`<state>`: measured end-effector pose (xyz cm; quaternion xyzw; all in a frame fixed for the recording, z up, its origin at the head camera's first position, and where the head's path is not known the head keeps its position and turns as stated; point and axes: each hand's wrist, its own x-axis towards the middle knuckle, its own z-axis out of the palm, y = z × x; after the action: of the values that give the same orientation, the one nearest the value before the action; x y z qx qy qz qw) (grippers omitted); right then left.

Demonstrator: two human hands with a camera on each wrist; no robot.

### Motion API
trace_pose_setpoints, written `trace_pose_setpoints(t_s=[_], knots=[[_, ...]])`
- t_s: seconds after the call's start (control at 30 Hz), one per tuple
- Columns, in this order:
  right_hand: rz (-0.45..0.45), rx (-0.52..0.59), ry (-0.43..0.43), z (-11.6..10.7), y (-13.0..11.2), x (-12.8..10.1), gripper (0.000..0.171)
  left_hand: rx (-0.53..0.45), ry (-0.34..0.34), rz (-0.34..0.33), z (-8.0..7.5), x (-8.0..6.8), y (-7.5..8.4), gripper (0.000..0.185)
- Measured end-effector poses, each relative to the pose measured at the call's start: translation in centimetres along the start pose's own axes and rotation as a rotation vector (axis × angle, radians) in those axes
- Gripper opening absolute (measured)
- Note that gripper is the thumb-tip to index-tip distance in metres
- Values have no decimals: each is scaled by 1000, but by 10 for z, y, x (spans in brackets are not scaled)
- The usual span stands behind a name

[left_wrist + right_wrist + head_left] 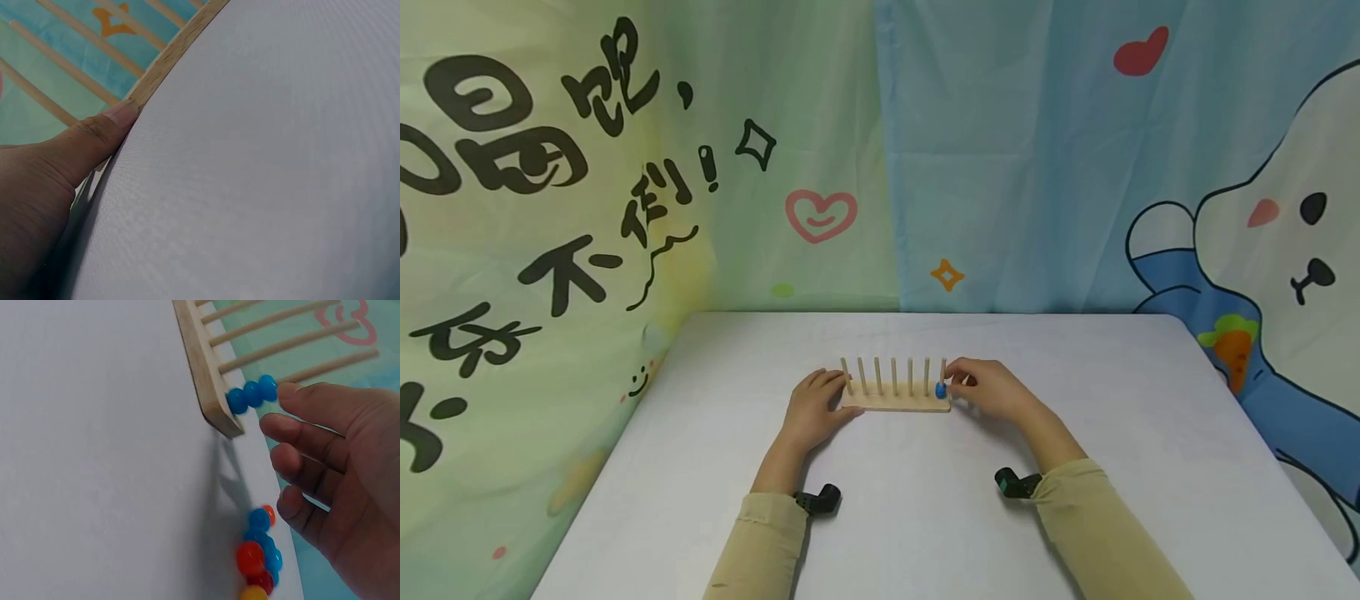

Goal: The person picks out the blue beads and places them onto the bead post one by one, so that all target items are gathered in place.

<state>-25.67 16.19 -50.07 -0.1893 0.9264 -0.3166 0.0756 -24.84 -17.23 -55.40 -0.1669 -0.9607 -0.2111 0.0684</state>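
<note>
A wooden peg board (pixel 895 403) with several upright pegs stands at the middle of the white table (pixel 925 525). My left hand (pixel 838 393) holds its left end, thumb (pixel 119 117) pressed against the board's front edge (pixel 175 50). Three blue beads (pixel 253 394) are stacked on the rightmost peg (pixel 941 389). My right hand (pixel 275 409) is at that end. Its thumb (pixel 297 394) touches the top bead, and the other fingers are loosely curled and clear of it. The other pegs (pixel 281 340) are bare.
A small heap of loose blue, red and yellow beads (pixel 257 553) lies on the table under my right palm, hidden in the head view. Patterned cloth (pixel 880 167) hangs behind the table's far edge. Small black cameras (pixel 820 500) sit on both wrists.
</note>
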Motion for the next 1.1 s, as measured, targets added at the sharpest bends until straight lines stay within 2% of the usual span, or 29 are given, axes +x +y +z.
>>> trace_pose_setpoints(t_s=[0.23, 0.5, 0.77, 1.1], knots=[[59, -25, 40, -19, 19, -14, 21, -3, -3, -8, -2, 1, 0, 69], [194, -27, 47, -34, 47, -28, 22, 0, -4, -3, -1, 0, 1, 69], [205, -27, 50, -36, 67, -33, 23, 9, 8, 5, -1, 0, 1, 69], [196, -7, 0, -34, 74, -28, 27, -3, -4, -5, -1, -1, 3, 68]])
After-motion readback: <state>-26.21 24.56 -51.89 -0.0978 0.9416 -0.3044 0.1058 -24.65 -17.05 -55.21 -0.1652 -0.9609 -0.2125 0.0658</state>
